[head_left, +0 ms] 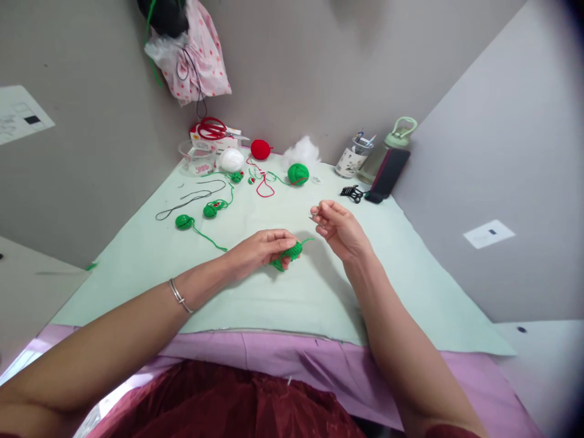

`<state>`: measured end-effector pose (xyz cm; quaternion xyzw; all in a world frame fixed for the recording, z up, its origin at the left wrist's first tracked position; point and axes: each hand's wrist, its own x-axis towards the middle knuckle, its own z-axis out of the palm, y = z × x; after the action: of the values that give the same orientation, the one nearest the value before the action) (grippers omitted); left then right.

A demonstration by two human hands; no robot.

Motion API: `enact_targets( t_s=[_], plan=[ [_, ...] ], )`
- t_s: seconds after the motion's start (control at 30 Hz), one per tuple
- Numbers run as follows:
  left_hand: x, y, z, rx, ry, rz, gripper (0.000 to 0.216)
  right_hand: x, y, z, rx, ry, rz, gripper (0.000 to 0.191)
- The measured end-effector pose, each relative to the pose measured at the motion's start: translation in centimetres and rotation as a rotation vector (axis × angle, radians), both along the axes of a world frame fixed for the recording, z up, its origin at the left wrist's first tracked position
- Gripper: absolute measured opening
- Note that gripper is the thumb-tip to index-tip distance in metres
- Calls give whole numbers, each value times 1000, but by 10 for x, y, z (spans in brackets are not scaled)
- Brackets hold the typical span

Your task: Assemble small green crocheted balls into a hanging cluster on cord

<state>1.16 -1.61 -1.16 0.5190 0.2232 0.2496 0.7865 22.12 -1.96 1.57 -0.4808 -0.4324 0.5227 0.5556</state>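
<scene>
The left hand [267, 250] curls closed round a green crocheted piece [294, 250] over the worktop [219, 313], a yarn tail [307, 240] poking out rightward; the right hand [340, 226], apart from it, pinches a small metallic tool [312, 216], too small to identify; a green ball [184, 222] lies farther left.

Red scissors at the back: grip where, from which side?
Take the scissors by the red handles, probably from the front: they lie on the box, blades pointing right, and the dotted bag seems to hang above.
</scene>
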Motion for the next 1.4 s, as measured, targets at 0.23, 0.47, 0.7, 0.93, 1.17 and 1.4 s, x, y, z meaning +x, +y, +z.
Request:
enact_targets(
  t_s=[0.23,0.47,0.7,0.93,1.17,1.4],
  plan=[
    [-2,3,0,-20,-36,23,30,-6,-11,14,-32,40,177,35],
    [-10,11,5,-39,-102,117,27,3,-1,-9,50,-544,24,20],
    [-10,12,1,-78,-102,130,28,-7,-6,-8,150,-730,41,31],
    [-7,9,1,-78,-99,87,25,-24,-12,-2,232,-412,46,22],
    [-5,5,7,-77,-74,71,19,-3,-5,3,180,-197,-165,30],
    [-6,2,6,6,74,47,15,-17,-17,13,8,114,272,40]
  ],
)
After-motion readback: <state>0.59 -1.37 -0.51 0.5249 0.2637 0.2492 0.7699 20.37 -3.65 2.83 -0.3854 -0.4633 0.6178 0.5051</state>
